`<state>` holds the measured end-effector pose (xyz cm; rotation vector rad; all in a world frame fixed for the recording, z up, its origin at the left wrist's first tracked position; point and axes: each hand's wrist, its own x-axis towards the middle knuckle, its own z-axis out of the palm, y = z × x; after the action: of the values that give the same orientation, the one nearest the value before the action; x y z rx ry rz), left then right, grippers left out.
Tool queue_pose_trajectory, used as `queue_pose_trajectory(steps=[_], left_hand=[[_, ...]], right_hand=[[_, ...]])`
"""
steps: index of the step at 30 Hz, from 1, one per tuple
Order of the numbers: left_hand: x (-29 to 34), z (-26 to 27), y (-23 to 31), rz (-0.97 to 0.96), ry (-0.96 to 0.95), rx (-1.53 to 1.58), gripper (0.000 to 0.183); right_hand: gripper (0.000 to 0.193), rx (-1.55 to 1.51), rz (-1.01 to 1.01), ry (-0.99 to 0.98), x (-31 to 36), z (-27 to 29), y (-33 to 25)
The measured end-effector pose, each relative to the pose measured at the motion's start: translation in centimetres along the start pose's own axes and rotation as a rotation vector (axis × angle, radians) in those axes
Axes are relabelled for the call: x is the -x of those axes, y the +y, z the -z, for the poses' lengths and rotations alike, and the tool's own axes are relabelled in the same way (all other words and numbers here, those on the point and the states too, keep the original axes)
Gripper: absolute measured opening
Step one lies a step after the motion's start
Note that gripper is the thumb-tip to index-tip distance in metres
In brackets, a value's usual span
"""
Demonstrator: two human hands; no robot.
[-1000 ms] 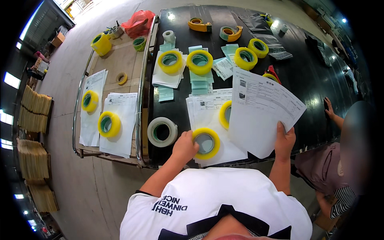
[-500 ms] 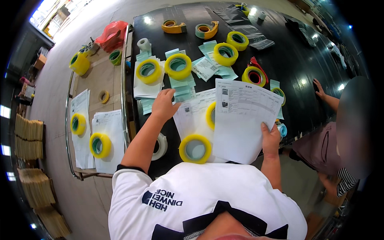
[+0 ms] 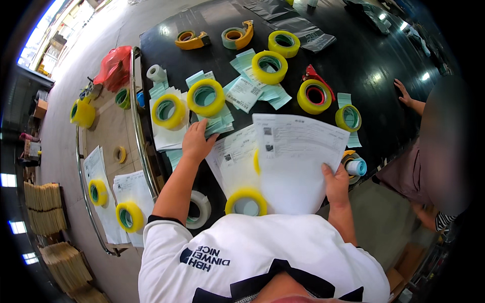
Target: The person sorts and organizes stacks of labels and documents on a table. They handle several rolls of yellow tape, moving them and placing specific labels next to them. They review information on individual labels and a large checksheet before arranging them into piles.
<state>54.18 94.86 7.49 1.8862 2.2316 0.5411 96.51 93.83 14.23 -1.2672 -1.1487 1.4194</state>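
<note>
My right hand (image 3: 337,184) grips a printed paper sheet (image 3: 298,171) by its right edge, thumb on top. The sheet hangs over another printed sheet (image 3: 230,151) and partly covers a roll of yellow tape (image 3: 256,162). My left hand (image 3: 198,142) reaches to the edge of a stack of pale green labels (image 3: 220,122), its thumb apart from its fingers. A yellow tape roll (image 3: 219,103) lies on those labels, just beyond my fingertips. Another tape roll (image 3: 175,121) weighs down white papers (image 3: 162,139) left of that hand. Close to my body lies a further tape roll (image 3: 261,201).
Further back on the black table (image 3: 348,65) are more labels (image 3: 245,93), a red-handled tape dispenser (image 3: 328,88) and two orange dispensers (image 3: 194,43) (image 3: 245,35). A metal-railed cart (image 3: 136,121) stands at the left with papers and tape. Another person's hand (image 3: 402,92) rests at the right.
The view has shifted, so the table's things appear lower and further left. My left hand has moved closer onto the pale green labels. My right hand still holds the sheet.
</note>
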Motion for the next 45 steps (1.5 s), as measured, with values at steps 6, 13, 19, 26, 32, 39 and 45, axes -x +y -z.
queue_pose_trajectory(steps=[6, 13, 19, 26, 32, 39, 45], left_hand=[[-0.8, 1.4, 1.5, -0.07, -0.01, 0.066, 0.045], [-5.3, -0.9, 5.0, -0.33, 0.12, 0.055, 0.039], [-10.1, -4.8, 8.8, -0.347, 0.208, -0.291, 0.062], [-13.6, -4.4, 10.0, -0.098, -0.357, -0.459, 0.062], [-13.3, -2.5, 11.0, -0.19, -0.198, -0.558, 0.069], [-20.3, 0.2, 10.5, 0.21, -0.507, -0.344, 0.097], [-20.4, -0.2, 10.3, 0.129, -0.526, -0.412, 0.083]], right_hand=[[0.023, 0.05, -0.08, -0.092, -0.3, -0.6, 0.6], [0.023, 0.147, -0.077, -0.155, -1.2, -1.6, 0.9], [0.021, 0.198, -0.071, -0.1, -1.3, -1.8, 0.9], [0.031, 0.428, 0.032, -0.153, -1.7, -1.0, 2.4], [0.069, 0.978, 0.263, -0.028, -3.4, -3.8, -1.3], [0.061, 1.127, 0.514, -0.326, -6.9, -8.4, -4.7], [0.046, 0.979, 0.37, -0.55, -13.1, -13.6, -3.9]])
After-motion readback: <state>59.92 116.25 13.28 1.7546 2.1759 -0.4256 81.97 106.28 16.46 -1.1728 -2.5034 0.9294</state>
